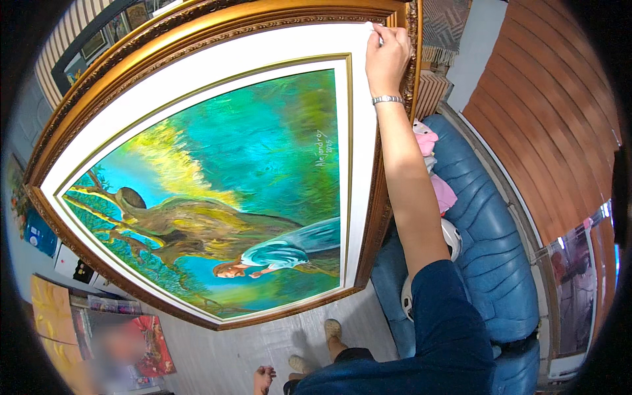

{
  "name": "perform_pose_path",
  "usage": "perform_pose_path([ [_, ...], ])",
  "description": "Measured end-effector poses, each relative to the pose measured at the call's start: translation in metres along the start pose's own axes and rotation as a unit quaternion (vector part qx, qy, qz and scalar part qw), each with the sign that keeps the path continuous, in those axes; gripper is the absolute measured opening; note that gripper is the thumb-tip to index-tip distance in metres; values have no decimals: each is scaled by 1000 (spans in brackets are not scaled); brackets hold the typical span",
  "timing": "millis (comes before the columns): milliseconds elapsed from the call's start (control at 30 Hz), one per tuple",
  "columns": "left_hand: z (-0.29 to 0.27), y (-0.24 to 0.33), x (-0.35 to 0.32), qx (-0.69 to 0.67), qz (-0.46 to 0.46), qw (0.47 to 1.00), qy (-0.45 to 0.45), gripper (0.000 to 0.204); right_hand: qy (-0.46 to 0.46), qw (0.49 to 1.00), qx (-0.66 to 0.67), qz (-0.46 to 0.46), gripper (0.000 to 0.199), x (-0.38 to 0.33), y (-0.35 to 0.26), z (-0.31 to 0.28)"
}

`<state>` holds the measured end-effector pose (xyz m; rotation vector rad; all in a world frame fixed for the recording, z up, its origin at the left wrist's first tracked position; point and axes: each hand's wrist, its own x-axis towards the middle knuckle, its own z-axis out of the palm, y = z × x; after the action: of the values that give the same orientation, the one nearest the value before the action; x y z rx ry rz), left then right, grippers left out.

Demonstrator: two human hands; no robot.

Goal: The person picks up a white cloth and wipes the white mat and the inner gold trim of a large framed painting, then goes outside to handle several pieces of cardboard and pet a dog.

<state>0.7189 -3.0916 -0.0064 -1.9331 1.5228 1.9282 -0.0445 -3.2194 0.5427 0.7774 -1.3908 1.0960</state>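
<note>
A large framed painting (pixel 263 178) fills the middle, turned on its side, with a tree and a figure in a pale blue-green dress. Round it run a white mat (pixel 359 131) with a gold inner edge and an ornate gold-brown frame (pixel 197 29). My right hand (pixel 387 62), arm stretched far out, pinches a small white wad (pixel 369 26), like cloth or tissue, against the mat's far right corner. A metal watch band circles that wrist. Low in the view, beside my body, my left hand (pixel 263 378) hangs away from the frame with curled fingers; anything inside them is hidden.
A blue leather sofa (pixel 490 257) stands to the right, with pink cloth items (pixel 441 191) and a white helmet-like object (pixel 450 238) on it. Brown slatted blinds (pixel 546 105) hang beyond. Pictures (pixel 155 342) lean at the lower left. My feet stand on the grey floor (pixel 217 349).
</note>
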Motion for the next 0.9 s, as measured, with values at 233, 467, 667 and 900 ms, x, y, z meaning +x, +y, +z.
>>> perform_pose_path([
  [233,6,-68,-62,-77,-139,987,21,27,-109,994,-1,26,15,-137,5,-53],
  [467,21,-48,-99,-78,-17,996,-49,32,-24,996,34,-82,20,-11,10,-1],
  [667,41,-37,-48,-109,-79,991,12,31,-113,990,44,-74,24,-111,11,-36],
  [900,42,-30,-19,-51,-62,997,-15,35,-4,983,22,-183,26,-18,18,3],
])
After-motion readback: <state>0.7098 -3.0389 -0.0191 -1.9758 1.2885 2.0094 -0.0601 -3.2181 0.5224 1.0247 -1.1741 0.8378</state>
